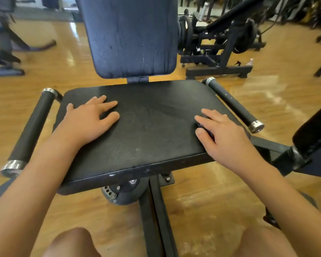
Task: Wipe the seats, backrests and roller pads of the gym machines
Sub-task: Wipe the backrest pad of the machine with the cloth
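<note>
— On the black seat (pixel 156 130), frame centre: your left hand (pixel 89 121) lies palm-down toward 9 o'clock. Its fingers are straight and spread, holding nothing.

— Noted. And your right hand?

— Your right hand (pixel 224 134) rests on the same seat toward 3 o'clock, near its right edge. The fingers are bent lightly over a small dark object (pixel 205 127), with the thumb against its near side. Whether it is a cloth or something else you cannot tell; most of it sits under the fingers.

— Where is the backrest?

— The backrest (pixel 132 34) is at 12 o'clock: upright, dark blue, surface streaked and speckled. It stands just behind the seat's far edge, apart from both your hands. Faint smeared marks show on the seat between your hands.

— Grips?

— Two black grips with chrome end caps flank the seat: the left handle (pixel 32 130) at 9 o'clock and the right handle (pixel 232 102) at 2 o'clock. Both are apart from your hands.

— Roller?

— A black roller pad (pixel 315 130) at 3 o'clock sits on a bar, cut off by the frame edge and well apart from your right hand.

— Surroundings?

— Another dark machine (pixel 220 39) at 1 o'clock stands on the glossy wooden floor (pixel 267 108). Your left knee (pixel 70 242) and right knee (pixel 263 243) are at 6 o'clock, either side of the frame post (pixel 156 210).
</note>
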{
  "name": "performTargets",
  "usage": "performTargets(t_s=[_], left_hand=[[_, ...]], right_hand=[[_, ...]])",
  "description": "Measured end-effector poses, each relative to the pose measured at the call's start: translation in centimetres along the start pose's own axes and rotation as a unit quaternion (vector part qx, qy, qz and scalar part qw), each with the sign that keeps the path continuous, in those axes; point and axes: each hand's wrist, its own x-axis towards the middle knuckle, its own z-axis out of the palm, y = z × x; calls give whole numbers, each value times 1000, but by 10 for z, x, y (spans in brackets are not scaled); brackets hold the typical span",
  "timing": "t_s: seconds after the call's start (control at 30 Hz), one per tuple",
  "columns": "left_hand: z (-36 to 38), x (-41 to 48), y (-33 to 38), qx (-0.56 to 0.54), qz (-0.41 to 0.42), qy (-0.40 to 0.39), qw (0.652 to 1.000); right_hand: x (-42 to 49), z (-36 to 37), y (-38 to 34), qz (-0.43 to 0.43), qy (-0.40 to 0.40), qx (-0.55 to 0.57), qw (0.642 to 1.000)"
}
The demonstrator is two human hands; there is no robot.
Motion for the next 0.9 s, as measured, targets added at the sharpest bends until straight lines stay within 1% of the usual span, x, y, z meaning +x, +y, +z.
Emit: performTargets(t_s=[0.13,0.23,0.33,0.4,0.5,0.63,0.77,0.83,0.9], left_hand=[[-3,-7,1,35,-8,16,999],[-6,-16,1,53,16,34,998],[-10,-30,4,44,44,12,998],[-8,-45,7,40,45,1,998],[-7,-69,5,29,20,22,999],[-5,-77,-1,32,-16,-20,999],[-3,-73,1,53,-23,-21,998],[-3,-73,1,51,-26,-21,998],[-3,-73,1,48,-27,-20,998]], right_hand=[[-1,0,14,10,24,-17,1000],[-6,1,25,32,62,-27,997],[-8,7,15,35,100,-17,994],[-8,10,7,36,99,3,994],[-9,10,6,1,94,21,995],[-8,2,21,-32,92,36,995],[-9,-6,34,18,94,22,995],[-11,-6,29,43,98,28,994],[-14,-3,14,41,105,43,993]])
